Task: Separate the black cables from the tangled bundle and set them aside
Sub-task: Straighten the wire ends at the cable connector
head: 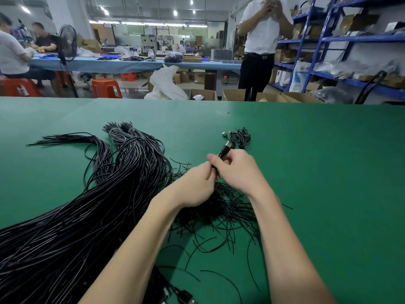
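We work at a green table [306,172] that fills the lower two thirds of the frame. The largest thing on it is the mass of long black cables [83,216], sweeping from the lower left corner up to tied ends left of centre. Under our forearms at centre lies the tangled bundle [219,216] of thinner black strands, splaying out toward the bottom. Above centre right sits a small pile [241,137] of short cables with plugs, apart from the rest.

Our left hand [197,185] has its fingers curled, pinching a strand just above the tangle. Our right hand [236,167] grips a held cable [225,150] whose connector end pokes up past the fingers toward the small pile. Whether both hands grip the same cable, we cannot quite tell.

We judge the step to be drawing one cable free of the tangle. Next it needs a steady pull clear, then laying it on the small pile.
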Demonstrator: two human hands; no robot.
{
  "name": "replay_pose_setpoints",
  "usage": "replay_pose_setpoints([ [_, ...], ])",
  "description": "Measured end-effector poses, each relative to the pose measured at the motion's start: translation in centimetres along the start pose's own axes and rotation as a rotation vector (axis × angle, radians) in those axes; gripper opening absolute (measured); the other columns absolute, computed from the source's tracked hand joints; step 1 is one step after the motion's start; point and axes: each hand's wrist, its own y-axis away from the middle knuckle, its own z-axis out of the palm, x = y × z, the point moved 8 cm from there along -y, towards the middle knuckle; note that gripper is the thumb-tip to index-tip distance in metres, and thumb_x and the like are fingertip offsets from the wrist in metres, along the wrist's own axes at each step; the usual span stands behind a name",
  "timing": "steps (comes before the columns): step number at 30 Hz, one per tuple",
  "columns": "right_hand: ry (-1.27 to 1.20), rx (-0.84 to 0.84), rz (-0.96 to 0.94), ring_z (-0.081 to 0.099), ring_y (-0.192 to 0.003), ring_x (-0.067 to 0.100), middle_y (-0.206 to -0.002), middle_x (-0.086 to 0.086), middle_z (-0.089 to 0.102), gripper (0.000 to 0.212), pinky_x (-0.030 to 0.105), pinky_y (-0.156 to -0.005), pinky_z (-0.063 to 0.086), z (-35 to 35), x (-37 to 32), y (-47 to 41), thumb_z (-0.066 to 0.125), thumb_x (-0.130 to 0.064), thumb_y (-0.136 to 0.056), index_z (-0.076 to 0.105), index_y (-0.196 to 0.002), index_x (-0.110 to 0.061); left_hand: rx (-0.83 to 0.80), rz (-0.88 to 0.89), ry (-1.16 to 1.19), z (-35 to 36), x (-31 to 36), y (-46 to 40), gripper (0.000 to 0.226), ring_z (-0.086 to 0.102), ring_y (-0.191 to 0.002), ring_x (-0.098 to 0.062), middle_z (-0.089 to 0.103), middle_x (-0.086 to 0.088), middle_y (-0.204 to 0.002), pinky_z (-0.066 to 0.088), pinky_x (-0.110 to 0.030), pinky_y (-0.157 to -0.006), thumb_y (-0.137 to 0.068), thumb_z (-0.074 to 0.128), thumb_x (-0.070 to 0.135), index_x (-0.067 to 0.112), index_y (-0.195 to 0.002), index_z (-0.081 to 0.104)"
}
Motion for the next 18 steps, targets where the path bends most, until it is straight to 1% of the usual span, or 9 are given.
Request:
replay_pose_setpoints([
  [1,0.025,0.007,-0.002,0.045,-0.044,0.003,-0.039,-0.013,0.046,0.044,0.016,-0.047,0.035,0.1,0.1,0.0,0.064,-0.039,-0.097,0.053,-0.063,-0.014,0.010,0.007,-0.057,0.1,0.0,0.0,0.032,0.063,-0.095,-0.022,0.067,-0.009,-0.104,0.050,-0.035,-0.089,-0.109,0.028,0.021,0.006,-0.120,0.054],
  [2,0.044,0.011,-0.003,0.045,-0.045,0.004,-0.042,-0.012,0.046,0.043,0.016,-0.047,0.035,0.2,0.1,-0.1,0.063,-0.036,-0.098,0.051,-0.063,-0.014,0.011,0.006,-0.077,0.3,0.0,0.0,0.032,0.061,-0.097,-0.027,0.066,-0.011,-0.107,0.048,-0.037,-0.091,-0.109,0.028,0.020,0.005,-0.120,0.054],
  [4,0.037,0.004,0.004,0.045,-0.048,0.005,-0.050,-0.008,0.052,0.040,0.017,-0.047,0.035,0.0,0.5,-0.2,0.061,-0.033,-0.100,0.056,-0.066,-0.012,-0.025,-0.013,0.071,0.8,-0.1,0.1,0.030,0.054,-0.079,-0.021,0.060,-0.004,-0.090,0.048,-0.035,-0.077,-0.109,0.028,0.020,0.007,-0.106,0.055],
  [6,-0.062,-0.024,0.023,0.045,-0.042,0.003,-0.051,-0.007,0.055,0.038,0.018,-0.048,0.033,-0.1,1.2,-0.2,0.061,-0.031,-0.100,0.059,-0.067,-0.013,-0.093,-0.100,0.459,1.6,-0.7,0.1,0.031,0.039,-0.062,-0.013,0.044,0.004,-0.074,0.039,-0.027,-0.058,-0.109,0.028,0.018,0.012,-0.091,0.053],
  [7,-0.116,-0.041,0.035,0.045,-0.040,0.001,-0.051,-0.007,0.056,0.036,0.021,-0.051,0.035,0.0,1.4,-0.1,0.061,-0.030,-0.101,0.059,-0.068,-0.015,-0.120,-0.159,0.644,2.0,-1.1,0.1,0.032,0.036,-0.060,-0.010,0.041,0.005,-0.072,0.036,-0.022,-0.054,-0.110,0.029,0.018,0.012,-0.091,0.054],
  [10,-0.212,-0.069,0.025,0.047,-0.042,0.000,-0.057,-0.007,0.060,0.031,0.026,-0.058,0.038,0.5,1.5,0.1,0.061,-0.029,-0.101,0.060,-0.072,-0.018,-0.221,-0.334,1.100,2.9,-1.9,0.4,0.029,0.038,-0.057,-0.006,0.044,0.005,-0.069,0.036,-0.016,-0.049,-0.109,0.034,0.017,0.009,-0.092,0.056],
  [12,-0.264,-0.065,-0.009,0.047,-0.046,0.001,-0.060,-0.008,0.061,0.028,0.024,-0.058,0.040,0.5,1.1,0.1,0.061,-0.028,-0.101,0.063,-0.074,-0.019,-0.342,-0.432,1.379,3.1,-1.5,1.0,0.018,0.041,-0.058,-0.006,0.046,0.003,-0.070,0.040,-0.015,-0.051,-0.103,0.042,0.016,0.009,-0.092,0.055],
  [15,-0.393,-0.059,-0.022,0.050,-0.053,0.003,-0.064,-0.006,0.061,0.024,0.016,-0.053,0.041,0.3,1.0,0.0,0.062,-0.027,-0.101,0.066,-0.080,-0.018,-0.437,-0.437,1.521,2.8,-0.9,1.4,0.012,0.056,-0.066,-0.007,0.058,0.000,-0.077,0.050,-0.019,-0.060,-0.094,0.051,0.016,0.008,-0.093,0.060],
  [18,-0.527,-0.060,0.029,0.055,-0.055,-0.001,-0.061,-0.012,0.063,0.020,0.012,-0.051,0.043,0.7,1.7,0.1,0.063,-0.027,-0.101,0.068,-0.085,-0.019,-0.383,-0.443,1.499,2.6,-1.3,1.4,0.016,0.059,-0.060,-0.006,0.059,0.001,-0.073,0.052,-0.020,-0.059,-0.092,0.055,0.015,0.003,-0.095,0.066],
])
